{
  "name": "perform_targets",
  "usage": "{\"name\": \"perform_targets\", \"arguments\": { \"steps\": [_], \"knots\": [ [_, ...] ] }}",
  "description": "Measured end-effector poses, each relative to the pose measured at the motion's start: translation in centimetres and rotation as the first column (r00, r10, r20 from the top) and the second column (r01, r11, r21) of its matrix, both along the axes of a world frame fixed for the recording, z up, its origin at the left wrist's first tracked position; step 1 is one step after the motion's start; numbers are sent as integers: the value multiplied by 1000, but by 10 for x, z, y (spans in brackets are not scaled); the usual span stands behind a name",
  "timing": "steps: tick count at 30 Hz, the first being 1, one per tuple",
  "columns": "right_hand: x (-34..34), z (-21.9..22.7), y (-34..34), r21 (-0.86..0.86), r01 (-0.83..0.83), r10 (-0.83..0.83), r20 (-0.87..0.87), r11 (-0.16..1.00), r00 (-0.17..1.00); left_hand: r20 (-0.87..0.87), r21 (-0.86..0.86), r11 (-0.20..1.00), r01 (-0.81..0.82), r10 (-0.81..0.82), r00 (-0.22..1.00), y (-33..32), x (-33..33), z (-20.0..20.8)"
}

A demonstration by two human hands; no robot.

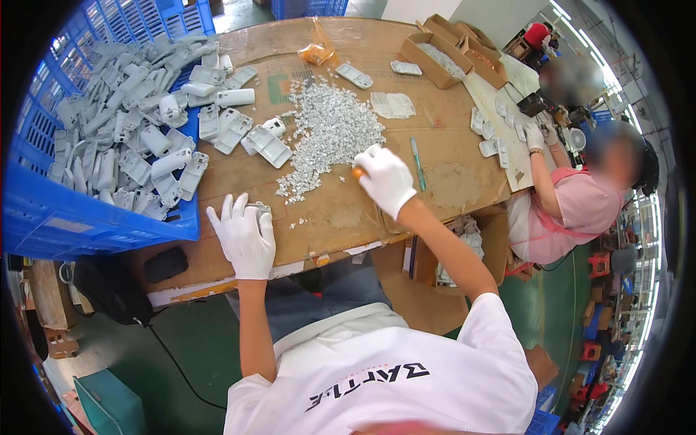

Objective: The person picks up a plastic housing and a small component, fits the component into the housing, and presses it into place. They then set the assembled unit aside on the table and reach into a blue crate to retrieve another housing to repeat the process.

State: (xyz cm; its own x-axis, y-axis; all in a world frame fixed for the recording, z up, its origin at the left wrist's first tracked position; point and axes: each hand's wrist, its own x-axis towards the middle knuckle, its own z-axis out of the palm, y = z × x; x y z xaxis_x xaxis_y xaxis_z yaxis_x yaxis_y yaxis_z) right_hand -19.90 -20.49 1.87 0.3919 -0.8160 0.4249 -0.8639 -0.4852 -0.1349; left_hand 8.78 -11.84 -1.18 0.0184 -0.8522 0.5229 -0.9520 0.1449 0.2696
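My left hand [245, 238], in a white glove, is closed around a small white plastic housing [261, 209] near the table's front edge; most of the housing is hidden by the fingers. My right hand [386, 178], gloved too, grips an orange-handled tool [358, 172]; only the orange end shows, so its kind cannot be made out. That hand is beside the right edge of a heap of tiny white parts [330, 127]. Several white plastic housings [267, 146] lie left of the heap, some showing their hollow side.
A blue crate [94, 225] full of white housings stands on the left. A teal pen [417, 163] and a paper scrap [392, 105] lie right of the heap. Cardboard boxes [433, 69] sit at the back. A co-worker [573, 203] in pink works on the right.
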Motion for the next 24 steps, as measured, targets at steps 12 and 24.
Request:
{"name": "perform_targets", "arguments": {
  "steps": [12, 24],
  "knots": [
    [26, 1, -16, 339, 213, -174, -143, 916, 974, -136, 66, 998, -15, 24, 990, 13, -2, -6],
    [5, -5, -4, 192, 140, -105, -183, 971, 978, -620, -133, 989, 61, -131, 774, 12, -2, -10]
  ]
}}
